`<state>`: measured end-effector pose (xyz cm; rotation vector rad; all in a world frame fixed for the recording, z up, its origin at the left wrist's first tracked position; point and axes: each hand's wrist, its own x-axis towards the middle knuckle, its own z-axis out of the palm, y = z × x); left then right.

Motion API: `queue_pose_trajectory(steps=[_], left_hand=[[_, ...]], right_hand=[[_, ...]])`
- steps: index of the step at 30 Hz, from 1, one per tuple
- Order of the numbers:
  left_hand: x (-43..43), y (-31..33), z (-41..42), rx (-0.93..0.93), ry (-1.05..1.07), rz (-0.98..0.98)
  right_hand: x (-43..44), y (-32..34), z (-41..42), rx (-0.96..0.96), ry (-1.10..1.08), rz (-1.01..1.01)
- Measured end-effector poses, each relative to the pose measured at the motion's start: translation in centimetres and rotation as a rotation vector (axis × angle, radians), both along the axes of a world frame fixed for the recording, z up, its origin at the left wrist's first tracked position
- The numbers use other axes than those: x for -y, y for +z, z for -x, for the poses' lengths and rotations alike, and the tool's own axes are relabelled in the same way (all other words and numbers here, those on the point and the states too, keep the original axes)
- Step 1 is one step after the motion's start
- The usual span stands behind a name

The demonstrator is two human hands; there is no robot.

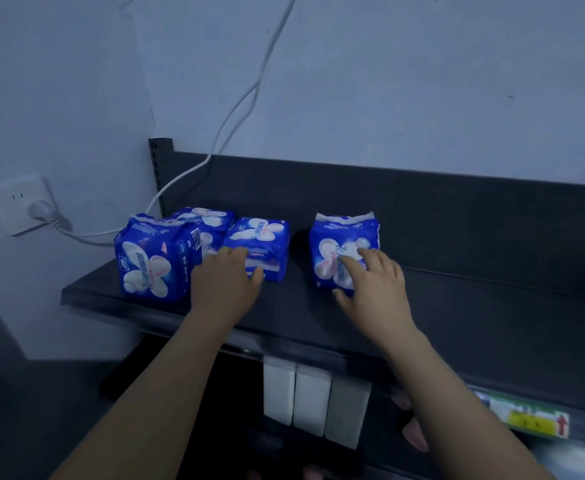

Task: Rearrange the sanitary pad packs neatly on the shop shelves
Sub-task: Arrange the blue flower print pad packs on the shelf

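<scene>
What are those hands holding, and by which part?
Left hand grips the middle pack at its front edge, fingers above, thumb in front. Right hand lies on the front of the right pack, thumb at its bottom; grip unclear.

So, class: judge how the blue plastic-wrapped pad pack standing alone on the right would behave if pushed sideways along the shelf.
The blue plastic-wrapped pad pack stands upright on its end, so it may tip rather than slide. Its crinkled top seam suggests soft wrapping that probably dents under the right hand.
</scene>
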<state>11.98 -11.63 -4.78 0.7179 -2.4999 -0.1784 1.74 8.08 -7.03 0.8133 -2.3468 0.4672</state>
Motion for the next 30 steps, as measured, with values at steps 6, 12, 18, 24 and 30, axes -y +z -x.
queue_pose_trajectory(steps=[6, 12, 18, 24, 30], left_hand=[[3.6, 1.4, 6.3, 0.088, 0.093, -0.031], [6.3, 1.2, 12.0, 0.210, 0.183, -0.246], [8.0, -0.7, 15.1, 0.224, 0.275, -0.458], [7.0, -0.9, 14.7, 0.101, 0.268, -0.561], [4.7, -0.7, 12.9, -0.052, 0.126, -0.471]], right_hand=[[2.3, 1.7, 6.2, -0.060, -0.040, -0.042], [3.3, 2.7, 10.3, 0.019, -0.014, -0.223], [4.0, 3.3, 12.6, 0.046, 0.000, -0.275], [4.4, 2.4, 14.0, 0.140, -0.022, -0.325], [4.0, 2.6, 13.2, 0.247, 0.004, -0.206]])
